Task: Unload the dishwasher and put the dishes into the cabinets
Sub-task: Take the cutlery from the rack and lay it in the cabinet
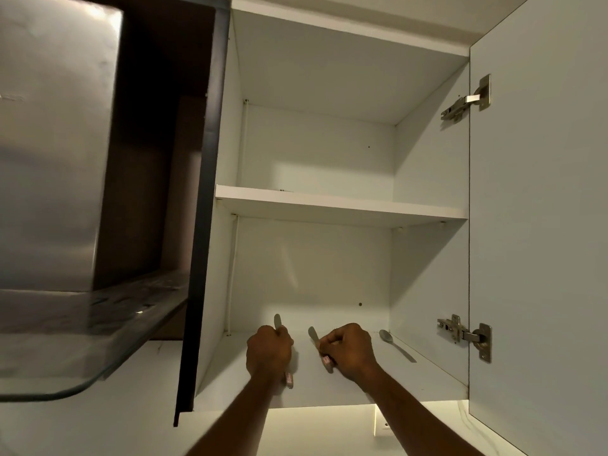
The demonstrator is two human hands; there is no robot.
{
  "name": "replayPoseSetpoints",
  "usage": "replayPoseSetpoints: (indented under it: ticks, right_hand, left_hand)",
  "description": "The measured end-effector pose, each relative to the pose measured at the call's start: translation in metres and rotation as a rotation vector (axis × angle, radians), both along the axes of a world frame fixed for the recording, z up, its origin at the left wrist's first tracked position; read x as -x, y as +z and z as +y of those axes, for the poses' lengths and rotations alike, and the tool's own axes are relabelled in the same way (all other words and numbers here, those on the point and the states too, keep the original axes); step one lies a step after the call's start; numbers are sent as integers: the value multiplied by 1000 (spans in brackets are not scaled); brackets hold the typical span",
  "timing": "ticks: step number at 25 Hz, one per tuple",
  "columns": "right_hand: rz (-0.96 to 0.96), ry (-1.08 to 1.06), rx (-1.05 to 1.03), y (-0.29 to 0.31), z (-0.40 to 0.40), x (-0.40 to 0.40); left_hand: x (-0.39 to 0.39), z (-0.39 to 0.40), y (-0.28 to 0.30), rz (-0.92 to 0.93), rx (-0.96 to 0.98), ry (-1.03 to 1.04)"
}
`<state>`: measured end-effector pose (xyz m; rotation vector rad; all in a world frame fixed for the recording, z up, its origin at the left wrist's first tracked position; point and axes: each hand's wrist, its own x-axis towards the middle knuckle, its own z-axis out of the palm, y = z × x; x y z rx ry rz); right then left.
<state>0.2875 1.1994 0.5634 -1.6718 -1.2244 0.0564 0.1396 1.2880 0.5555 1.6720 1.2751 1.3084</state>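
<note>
A white wall cabinet stands open, and both my hands reach onto its bottom shelf [424, 376]. My left hand [269, 352] is closed around a table knife [277, 321]; its rounded blade tip sticks up past the fingers and its pinkish handle end shows below the wrist. My right hand [349, 350] grips a second knife [313, 335], blade pointing up-left, handle end under the fingers. A metal spoon [394, 344] lies flat on the same shelf to the right of my right hand, bowl toward the back.
The upper shelf [342, 205] holds nothing visible. The cabinet door [539, 225] hangs open at the right on two metal hinges. A steel range hood [52, 159] with a glass canopy [82, 350] stands left, past a dark side panel [204, 225].
</note>
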Motion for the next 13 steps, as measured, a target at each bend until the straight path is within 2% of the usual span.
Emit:
replayPoseSetpoints:
  ticks: [4,9,13]
  right_hand:
    - [-110,-75,86,-5,28,3]
    - [-238,-99,120,-10,42,-6]
    - [-263,-59,184,-12,41,-8]
  left_hand:
    - [2,-7,2,-58,-9,-7]
    - [-1,2,-1,-38,-35,-49]
    - [2,-5,0,-51,-38,-68]
